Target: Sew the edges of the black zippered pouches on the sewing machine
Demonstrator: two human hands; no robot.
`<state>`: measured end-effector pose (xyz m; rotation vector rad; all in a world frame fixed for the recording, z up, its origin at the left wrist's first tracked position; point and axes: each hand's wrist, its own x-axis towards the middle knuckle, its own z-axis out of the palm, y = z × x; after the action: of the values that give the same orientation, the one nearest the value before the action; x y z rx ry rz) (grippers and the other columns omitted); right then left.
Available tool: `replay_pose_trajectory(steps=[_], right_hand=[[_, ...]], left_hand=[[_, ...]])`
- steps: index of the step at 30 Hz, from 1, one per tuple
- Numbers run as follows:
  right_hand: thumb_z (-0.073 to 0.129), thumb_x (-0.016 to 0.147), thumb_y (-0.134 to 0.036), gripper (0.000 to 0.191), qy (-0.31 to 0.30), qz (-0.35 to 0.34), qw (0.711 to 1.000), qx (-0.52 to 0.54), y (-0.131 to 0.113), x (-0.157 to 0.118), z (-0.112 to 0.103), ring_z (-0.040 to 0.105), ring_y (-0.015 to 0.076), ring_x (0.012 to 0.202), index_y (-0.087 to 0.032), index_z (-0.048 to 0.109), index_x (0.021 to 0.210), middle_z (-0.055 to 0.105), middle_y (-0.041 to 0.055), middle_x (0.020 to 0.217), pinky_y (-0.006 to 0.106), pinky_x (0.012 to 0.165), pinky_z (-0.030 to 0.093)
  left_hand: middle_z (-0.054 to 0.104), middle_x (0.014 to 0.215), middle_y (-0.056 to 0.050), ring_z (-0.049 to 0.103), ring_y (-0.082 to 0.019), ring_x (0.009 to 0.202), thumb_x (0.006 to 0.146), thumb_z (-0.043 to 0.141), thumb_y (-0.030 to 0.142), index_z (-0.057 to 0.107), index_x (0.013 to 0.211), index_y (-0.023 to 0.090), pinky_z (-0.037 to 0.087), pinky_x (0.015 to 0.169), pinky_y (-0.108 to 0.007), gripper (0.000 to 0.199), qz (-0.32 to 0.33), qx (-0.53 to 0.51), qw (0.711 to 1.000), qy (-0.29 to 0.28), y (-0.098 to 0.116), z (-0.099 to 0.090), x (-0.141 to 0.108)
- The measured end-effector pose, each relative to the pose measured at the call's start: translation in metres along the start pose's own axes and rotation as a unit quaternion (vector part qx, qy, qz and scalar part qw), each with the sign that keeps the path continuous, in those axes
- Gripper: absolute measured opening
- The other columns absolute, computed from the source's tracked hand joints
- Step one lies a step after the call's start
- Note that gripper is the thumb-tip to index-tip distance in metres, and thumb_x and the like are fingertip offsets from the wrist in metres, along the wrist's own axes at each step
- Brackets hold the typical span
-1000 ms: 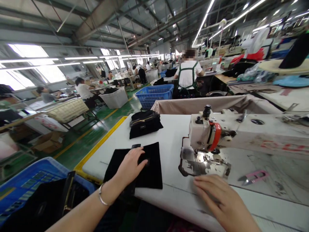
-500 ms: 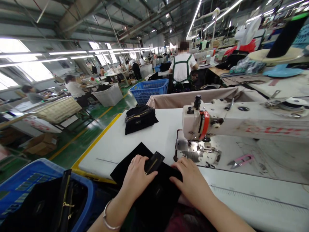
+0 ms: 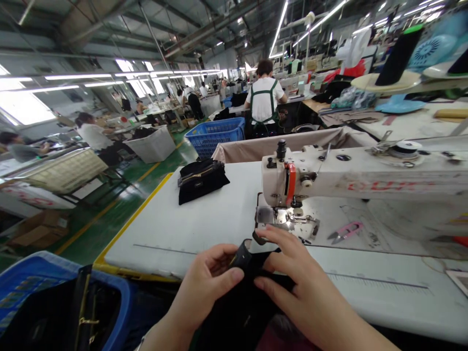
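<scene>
A black fabric piece with a small metal label hangs at the table's front edge, between my hands. My left hand pinches its upper left side, thumb on top. There a dark zipper strip stands up with its end curled. My right hand grips the fabric's upper right edge between thumb and curled fingers, the forefinger stretched towards the sewing machine. Both hands are just in front of the machine's needle plate. The fabric's lower part is dark and partly out of view.
Folded black pieces with a zipper lie on the white table. Pink thread snips rest beside the machine. A blue basket with black zippered pieces stands at the lower left. A co-worker sits ahead, behind a cloth-lined bin.
The fabric has come off the tabletop towards me, and the zipper strip, flat before, is now bent upright. My right forefinger has stretched out. The view has turned slightly right.
</scene>
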<state>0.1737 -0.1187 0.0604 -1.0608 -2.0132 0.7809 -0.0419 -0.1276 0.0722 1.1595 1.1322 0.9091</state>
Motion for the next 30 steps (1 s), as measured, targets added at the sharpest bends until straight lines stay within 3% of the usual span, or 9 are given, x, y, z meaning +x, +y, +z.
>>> replay_pose_trajectory(steps=[2,3,5,7,12,18,24,30], right_hand=[[0.061,0.090,-0.030,0.009,-0.013,-0.002,1.000,-0.006,-0.004,-0.001,-0.006,0.048,0.0257,0.122,-0.024,0.063,0.083,0.060,0.0027,0.124,0.053,0.111,0.027],[0.057,0.093,-0.031,0.013,-0.025,0.009,1.000,-0.002,-0.006,-0.002,-0.009,0.056,0.0229,0.110,-0.024,0.063,0.083,0.065,0.0027,0.111,0.050,0.107,0.033],[0.051,0.096,-0.031,0.021,-0.044,0.043,0.998,0.007,-0.010,-0.003,-0.011,0.060,0.0180,0.085,-0.022,0.062,0.081,0.065,0.0016,0.087,0.039,0.087,0.046],[0.050,0.096,-0.029,0.023,-0.049,0.066,0.996,0.018,-0.013,-0.003,-0.012,0.058,0.0160,0.075,-0.021,0.062,0.078,0.062,0.0011,0.078,0.031,0.070,0.047],[0.058,0.090,-0.023,0.016,0.007,0.060,0.996,0.070,-0.014,-0.006,-0.010,0.061,0.0135,0.081,-0.023,0.066,0.077,0.065,0.0000,0.088,0.026,0.074,0.048],[0.059,0.088,-0.025,0.016,0.019,0.078,0.996,0.037,-0.010,-0.007,-0.010,0.059,0.0139,0.073,-0.023,0.062,0.072,0.063,-0.0013,0.078,0.027,0.069,0.047],[0.059,0.087,-0.026,0.019,0.015,0.077,0.997,0.025,-0.009,-0.006,-0.008,0.058,0.0147,0.073,-0.022,0.061,0.069,0.064,-0.0008,0.076,0.028,0.070,0.046],[0.058,0.087,-0.027,0.020,0.015,0.079,0.996,0.023,-0.006,-0.005,-0.010,0.057,0.0152,0.072,-0.022,0.059,0.068,0.063,-0.0007,0.075,0.029,0.069,0.045]], left_hand=[[0.071,0.095,-0.005,0.064,-0.020,0.090,0.078,0.076,0.037,0.070,0.102,0.019,0.049,0.082,-0.025,0.030,0.000,-0.001,1.000,0.031,0.000,0.006,0.001],[0.071,0.093,-0.005,0.064,-0.020,0.090,0.079,0.075,0.035,0.071,0.101,0.019,0.049,0.081,-0.025,0.028,0.000,-0.001,0.999,0.040,-0.001,0.009,0.001],[0.071,0.092,-0.004,0.064,-0.019,0.089,0.079,0.076,0.033,0.071,0.100,0.019,0.050,0.081,-0.024,0.026,0.010,0.001,0.999,0.045,-0.002,0.013,0.002],[0.071,0.091,-0.004,0.063,-0.018,0.088,0.078,0.077,0.031,0.071,0.097,0.019,0.049,0.081,-0.023,0.024,0.017,-0.001,0.999,0.041,-0.003,0.016,0.002],[0.072,0.090,-0.004,0.063,-0.016,0.084,0.072,0.082,0.028,0.073,0.093,0.019,0.051,0.080,-0.024,0.024,-0.013,-0.103,0.992,0.067,-0.007,0.022,0.001],[0.072,0.087,-0.003,0.065,-0.016,0.082,0.065,0.085,0.025,0.074,0.087,0.019,0.053,0.081,-0.026,0.026,-0.031,-0.174,0.981,0.080,-0.008,0.028,0.005],[0.072,0.086,-0.004,0.066,-0.018,0.081,0.064,0.084,0.025,0.074,0.083,0.019,0.053,0.083,-0.028,0.022,-0.054,-0.186,0.978,0.073,-0.004,0.028,0.003],[0.070,0.085,-0.003,0.063,-0.017,0.080,0.072,0.079,0.028,0.073,0.086,0.018,0.052,0.081,-0.028,0.019,-0.049,-0.152,0.985,0.060,-0.013,0.030,0.003]])
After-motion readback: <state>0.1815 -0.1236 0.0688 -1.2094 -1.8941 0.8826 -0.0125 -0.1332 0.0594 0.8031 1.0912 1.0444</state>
